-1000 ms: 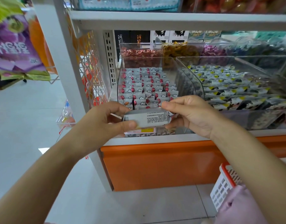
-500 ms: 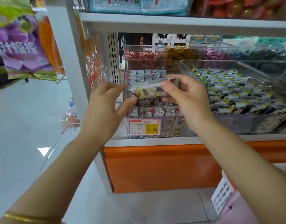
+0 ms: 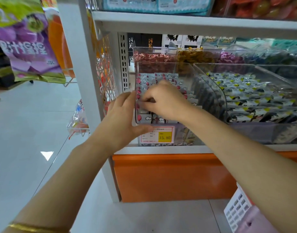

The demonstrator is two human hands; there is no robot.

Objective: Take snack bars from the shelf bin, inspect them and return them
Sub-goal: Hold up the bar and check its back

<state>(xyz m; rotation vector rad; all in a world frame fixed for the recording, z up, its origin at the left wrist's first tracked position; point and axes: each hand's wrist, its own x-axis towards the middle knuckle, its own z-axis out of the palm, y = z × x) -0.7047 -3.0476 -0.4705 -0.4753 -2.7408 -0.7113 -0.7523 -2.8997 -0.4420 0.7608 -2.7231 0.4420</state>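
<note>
The step in hand looks to be the return: the right hand [image 3: 164, 101] is down inside the clear shelf bin [image 3: 181, 134], knuckles up and fingers curled onto the rows of snack bars [image 3: 168, 77] near the bin's left wall. To do it well, the bar should go in edge-first in the same direction as its neighbours, slid into a gap in the row rather than dropped flat on top, and the fingers should let go only once it sits level with the others, so that nothing beside it is tipped or dragged out when the hand lifts. The left hand [image 3: 122, 118] serves as a brace. Its fingers lie straight and flat against the outside of the bin's left wall, and its thumb rests across the front corner just beside the price tag [image 3: 157, 134], so this hand holds nothing and only steadies the bin on the shelf [image 3: 161, 149]. The right grip is narrow, fingertips drawn together and buried among the wrappers. Whether they pinch a bar or merely press on the row cannot be told, since the hand covers that spot. The neighbouring bin [image 3: 245, 91] of black-and-yellow packets is apart from both hands.
</note>
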